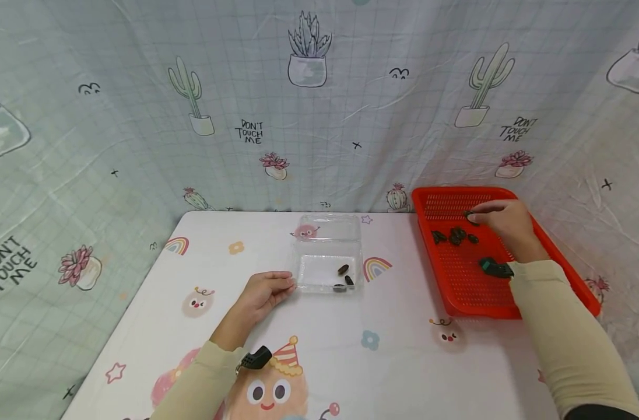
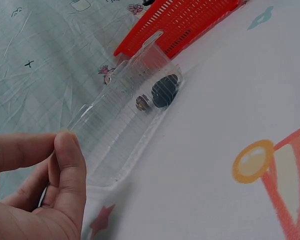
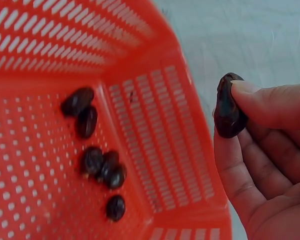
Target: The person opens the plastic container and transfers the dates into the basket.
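Note:
My right hand (image 1: 508, 224) is over the back right of a red basket (image 1: 450, 291). Between thumb and fingers it pinches a dark, glossy, wrinkled date-like fruit (image 3: 230, 106), seen close in the right wrist view. Several similar dark fruits (image 3: 92, 160) lie on the basket's floor, some touching each other. My left hand (image 1: 264, 294) pinches the left edge of a clear plastic box (image 1: 319, 262), thumb against the index finger. The box stands with its hinged lid (image 1: 332, 227) raised back. Inside, toward its right end, lie a few dark fruits (image 1: 343, 269).
The white table (image 1: 403, 373) has a printed cartoon cover. Behind it and at the sides hangs a pale curtain (image 1: 351, 116) with cactus prints. The basket's perforated walls rise at the table's right side. Dark wrist cameras (image 1: 256, 357) sit on both sleeves.

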`<act>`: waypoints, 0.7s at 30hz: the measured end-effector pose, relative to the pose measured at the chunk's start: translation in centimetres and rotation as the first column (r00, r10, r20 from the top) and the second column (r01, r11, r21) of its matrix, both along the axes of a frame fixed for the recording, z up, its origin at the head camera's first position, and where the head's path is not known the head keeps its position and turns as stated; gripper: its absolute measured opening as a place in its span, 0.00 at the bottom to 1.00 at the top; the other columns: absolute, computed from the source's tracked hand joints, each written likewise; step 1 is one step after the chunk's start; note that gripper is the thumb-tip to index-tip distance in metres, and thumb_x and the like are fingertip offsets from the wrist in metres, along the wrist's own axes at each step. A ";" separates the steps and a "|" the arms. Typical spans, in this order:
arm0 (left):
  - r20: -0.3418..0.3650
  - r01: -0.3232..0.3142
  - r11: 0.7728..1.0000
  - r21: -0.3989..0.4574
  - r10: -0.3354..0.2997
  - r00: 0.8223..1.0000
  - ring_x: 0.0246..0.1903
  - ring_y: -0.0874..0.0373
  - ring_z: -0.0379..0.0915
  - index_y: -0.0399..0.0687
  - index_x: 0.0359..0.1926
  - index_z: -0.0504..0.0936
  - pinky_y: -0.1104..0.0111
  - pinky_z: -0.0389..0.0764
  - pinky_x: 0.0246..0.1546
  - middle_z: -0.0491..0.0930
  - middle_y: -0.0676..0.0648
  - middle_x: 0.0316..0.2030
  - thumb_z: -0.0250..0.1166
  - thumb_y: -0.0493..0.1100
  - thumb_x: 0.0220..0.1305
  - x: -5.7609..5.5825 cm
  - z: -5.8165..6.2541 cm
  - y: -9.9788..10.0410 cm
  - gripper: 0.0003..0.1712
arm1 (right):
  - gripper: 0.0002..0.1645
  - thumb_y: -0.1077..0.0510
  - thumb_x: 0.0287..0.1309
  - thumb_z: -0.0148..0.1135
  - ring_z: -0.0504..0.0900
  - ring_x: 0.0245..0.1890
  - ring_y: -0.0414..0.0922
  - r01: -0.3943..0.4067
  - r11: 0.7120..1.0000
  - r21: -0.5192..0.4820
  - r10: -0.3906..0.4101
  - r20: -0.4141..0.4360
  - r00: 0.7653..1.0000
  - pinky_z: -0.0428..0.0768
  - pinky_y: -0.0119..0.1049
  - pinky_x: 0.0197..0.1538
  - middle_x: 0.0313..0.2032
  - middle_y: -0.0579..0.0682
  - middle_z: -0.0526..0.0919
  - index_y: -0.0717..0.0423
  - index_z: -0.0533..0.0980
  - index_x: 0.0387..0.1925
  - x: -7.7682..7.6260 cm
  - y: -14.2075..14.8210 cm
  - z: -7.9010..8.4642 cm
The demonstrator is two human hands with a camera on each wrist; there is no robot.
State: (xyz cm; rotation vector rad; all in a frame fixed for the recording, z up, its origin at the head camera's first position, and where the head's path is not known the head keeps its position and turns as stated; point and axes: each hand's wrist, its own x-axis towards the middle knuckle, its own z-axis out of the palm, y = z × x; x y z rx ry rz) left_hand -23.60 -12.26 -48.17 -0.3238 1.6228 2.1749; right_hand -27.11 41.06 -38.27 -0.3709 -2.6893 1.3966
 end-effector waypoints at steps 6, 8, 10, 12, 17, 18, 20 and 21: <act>0.001 -0.010 1.000 -0.001 0.010 1.000 0.35 0.60 0.86 0.18 0.62 0.72 0.71 0.89 0.42 0.87 0.45 0.36 0.64 0.25 0.67 0.0 0.0 0.1 0.24 | 0.30 0.40 0.65 0.70 0.73 0.58 0.53 0.034 0.999 -0.006 -0.034 0.033 0.999 0.73 0.63 0.67 0.30 0.21 0.78 0.56 0.83 0.59 0.1 1.8 -0.8; -0.001 -0.007 1.000 -0.002 0.007 1.000 0.36 0.60 0.86 0.19 0.62 0.71 0.71 0.89 0.42 0.87 0.46 0.36 0.64 0.25 0.67 0.0 -0.1 0.1 0.24 | 0.29 0.40 0.66 0.69 0.71 0.60 0.56 0.044 0.999 -0.005 -0.043 0.039 0.998 0.72 0.65 0.68 0.29 0.20 0.78 0.55 0.84 0.58 0.1 2.4 -1.1; -0.010 0.003 1.000 -0.003 -0.003 1.000 0.36 0.61 0.85 0.18 0.63 0.70 0.72 0.89 0.42 0.87 0.46 0.36 0.64 0.25 0.67 0.0 -0.1 0.1 0.25 | 0.26 0.41 0.65 0.70 0.69 0.63 0.57 0.058 0.998 -0.017 -0.057 0.051 0.997 0.71 0.66 0.69 0.29 0.20 0.77 0.53 0.85 0.56 0.1 2.9 -1.4; -0.014 0.006 1.000 -0.001 -0.006 1.000 0.35 0.61 0.85 0.18 0.63 0.69 0.72 0.89 0.42 0.87 0.46 0.35 0.64 0.25 0.68 0.1 -0.1 0.1 0.26 | 0.24 0.41 0.66 0.69 0.67 0.65 0.58 0.070 0.997 -0.031 -0.068 0.073 0.995 0.69 0.68 0.70 0.30 0.21 0.77 0.50 0.86 0.55 0.1 3.3 -1.6; -0.017 0.013 1.000 -0.001 -0.013 1.000 0.35 0.61 0.85 0.18 0.64 0.69 0.73 0.88 0.42 0.87 0.46 0.35 0.64 0.26 0.68 0.2 0.0 0.1 0.27 | 0.27 0.40 0.67 0.67 0.65 0.67 0.60 0.083 0.996 -0.041 -0.078 0.119 0.990 0.68 0.69 0.72 0.36 0.27 0.76 0.51 0.85 0.58 0.4 4.1 -2.4; -0.015 0.011 1.000 -0.002 -0.011 1.000 0.35 0.61 0.85 0.18 0.64 0.69 0.73 0.88 0.42 0.87 0.46 0.35 0.64 0.26 0.68 0.2 0.0 0.1 0.26 | 0.27 0.40 0.68 0.66 0.65 0.68 0.60 0.086 0.995 -0.040 -0.081 0.124 0.989 0.68 0.69 0.72 0.36 0.27 0.76 0.52 0.84 0.59 0.4 4.3 -2.5; -0.016 0.011 1.000 -0.002 -0.011 1.000 0.35 0.61 0.85 0.18 0.64 0.69 0.72 0.88 0.43 0.87 0.46 0.36 0.64 0.26 0.68 0.2 -0.1 0.1 0.27 | 0.27 0.40 0.68 0.66 0.66 0.66 0.59 0.090 0.995 -0.041 -0.084 0.127 0.988 0.66 0.68 0.73 0.34 0.24 0.76 0.52 0.85 0.58 0.6 4.6 -2.7; -0.015 0.010 1.000 -0.002 -0.010 1.000 0.35 0.61 0.85 0.18 0.64 0.69 0.72 0.89 0.43 0.87 0.46 0.36 0.64 0.26 0.68 0.2 -0.1 0.1 0.27 | 0.25 0.40 0.68 0.66 0.67 0.64 0.56 0.093 0.995 -0.041 -0.086 0.134 0.987 0.67 0.67 0.72 0.31 0.22 0.77 0.49 0.86 0.57 0.6 4.8 -2.9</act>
